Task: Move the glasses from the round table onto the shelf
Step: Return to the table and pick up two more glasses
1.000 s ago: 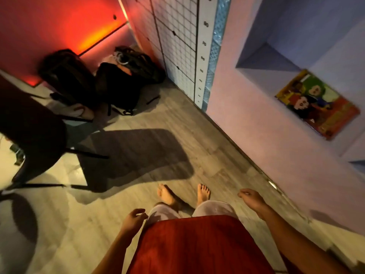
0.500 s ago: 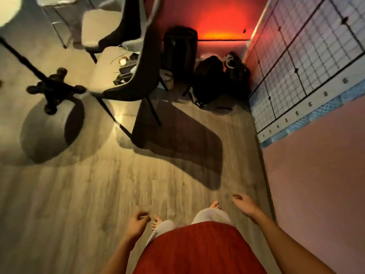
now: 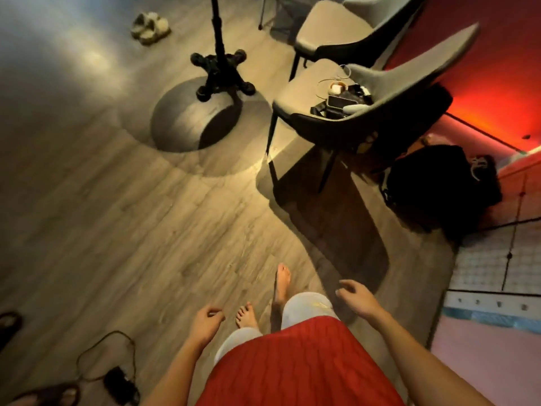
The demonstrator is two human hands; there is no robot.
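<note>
No glasses and no shelf show in the head view. Only the black pedestal foot (image 3: 220, 74) and post of a table appear at the upper middle, with its round shadow on the floor; the tabletop is out of frame. My left hand (image 3: 206, 322) hangs low at the bottom centre with loosely curled fingers and holds nothing. My right hand (image 3: 355, 298) hangs to the right of my legs, fingers relaxed, also holding nothing. My bare feet stand on the wooden floor between the hands.
Two grey chairs (image 3: 345, 112) stand at the upper right, the nearer one with cables and small devices on its seat. Black bags (image 3: 439, 186) lie by the red wall. Slippers (image 3: 150, 26) sit far off; a charger with cable (image 3: 117, 382) and sandals lie at bottom left.
The view has swung left, from the wall niche and bags toward the chairs and the table's foot. Both hands stayed low and hold nothing.
</note>
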